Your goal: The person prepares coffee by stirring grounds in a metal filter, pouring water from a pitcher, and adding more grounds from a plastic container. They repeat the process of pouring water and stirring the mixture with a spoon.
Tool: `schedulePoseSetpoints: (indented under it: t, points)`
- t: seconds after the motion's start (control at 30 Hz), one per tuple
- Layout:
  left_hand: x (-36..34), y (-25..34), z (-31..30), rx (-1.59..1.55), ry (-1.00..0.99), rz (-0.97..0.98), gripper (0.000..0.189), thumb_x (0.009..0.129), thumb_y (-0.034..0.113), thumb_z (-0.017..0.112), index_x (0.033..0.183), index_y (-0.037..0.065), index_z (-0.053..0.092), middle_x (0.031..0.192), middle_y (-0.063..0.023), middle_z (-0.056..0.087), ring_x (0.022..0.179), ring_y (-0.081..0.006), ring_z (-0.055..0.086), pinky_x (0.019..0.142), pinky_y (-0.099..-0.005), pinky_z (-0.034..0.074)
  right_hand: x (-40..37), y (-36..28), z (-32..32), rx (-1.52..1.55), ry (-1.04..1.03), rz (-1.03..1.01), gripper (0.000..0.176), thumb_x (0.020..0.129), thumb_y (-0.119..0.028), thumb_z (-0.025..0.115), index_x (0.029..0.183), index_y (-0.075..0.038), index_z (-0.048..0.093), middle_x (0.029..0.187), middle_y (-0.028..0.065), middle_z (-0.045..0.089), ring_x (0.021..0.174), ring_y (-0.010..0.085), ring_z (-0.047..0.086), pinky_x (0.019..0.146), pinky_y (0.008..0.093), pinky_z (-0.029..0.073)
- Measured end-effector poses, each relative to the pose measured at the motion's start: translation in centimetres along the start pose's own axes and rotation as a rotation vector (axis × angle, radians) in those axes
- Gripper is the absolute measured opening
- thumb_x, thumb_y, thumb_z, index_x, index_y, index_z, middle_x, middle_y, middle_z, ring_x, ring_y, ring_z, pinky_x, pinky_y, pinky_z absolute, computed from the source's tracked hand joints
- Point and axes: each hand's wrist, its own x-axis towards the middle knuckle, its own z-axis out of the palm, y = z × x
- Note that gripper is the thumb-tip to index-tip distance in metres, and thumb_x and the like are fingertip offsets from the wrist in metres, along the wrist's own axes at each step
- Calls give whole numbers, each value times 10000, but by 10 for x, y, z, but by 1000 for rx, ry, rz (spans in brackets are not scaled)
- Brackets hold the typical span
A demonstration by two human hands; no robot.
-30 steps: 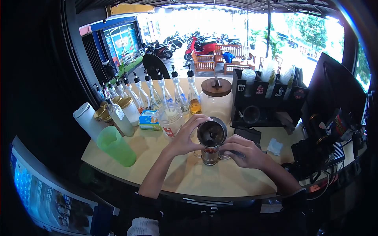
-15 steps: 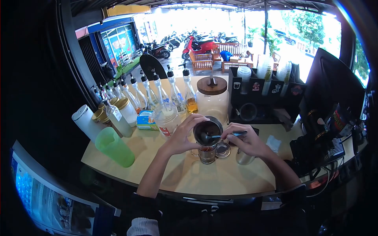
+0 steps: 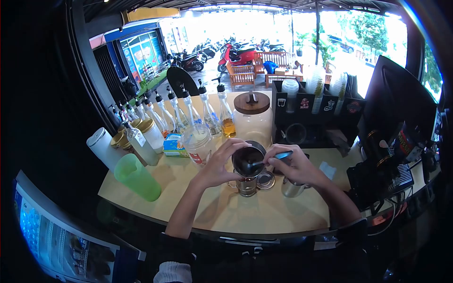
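My left hand [image 3: 218, 166] is wrapped around a dark, round metal cup [image 3: 242, 155], tilted so its mouth faces me. Between the fingertips of my right hand [image 3: 293, 165] is a spoon [image 3: 283, 154], its bowl inside the tilted cup. Directly under the cup stands a small shiny mug [image 3: 247, 187] with a handle on its left, partly covered from above. A round metal lid [image 3: 265, 180] lies beside the mug. Below my right hand is a metal pitcher [image 3: 292, 189], its upper part hidden by the hand.
A green plastic jug [image 3: 138, 178] stands at the left, near a clear plastic tub [image 3: 197, 141] and a blue-green box [image 3: 174, 146]. Several pump bottles [image 3: 209, 113] line the back beside a wooden-lidded jar [image 3: 253, 120]. A black cup organizer [image 3: 315, 115] and a monitor [image 3: 401, 96] are at the right.
My right hand has shifted slightly left and up, and the spoon handle now points more steeply upward. The cup stays tilted over the mug in my left hand.
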Motion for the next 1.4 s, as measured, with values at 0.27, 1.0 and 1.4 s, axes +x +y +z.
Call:
schedulePoseSetpoints:
  t: [0.27, 1.0, 1.4]
  points:
    - [-2, -1, 1, 17, 18, -15, 784, 556, 129, 843, 1265, 104, 509, 1237, -103, 514, 1173, -273, 516, 1007, -382, 424, -3, -7, -1, -77, 21, -42, 91, 881, -48, 603, 952, 3, 629, 857, 101, 653, 767, 180, 624, 699, 302, 496]
    - [-5, 4, 4, 260, 148, -53, 781, 496, 378, 861, 1155, 115, 534, 1100, -61, 600, 1092, -253, 575, 1134, -541, 199, -25, 8, 9, -689, -5, -456, 414, 715, -73, 688, 1119, -61, 600, 970, 48, 587, 846, 217, 583, 743, 351, 507]
    - [-6, 10, 9, 286, 156, -56, 783, 495, 363, 856, 1155, 110, 518, 1093, -67, 595, 1092, -267, 568, 1088, -492, 288, -20, 11, 22, -700, 112, -511, 407, 711, -47, 704, 1105, -28, 605, 962, 76, 614, 722, 208, 558, 620, 334, 457]
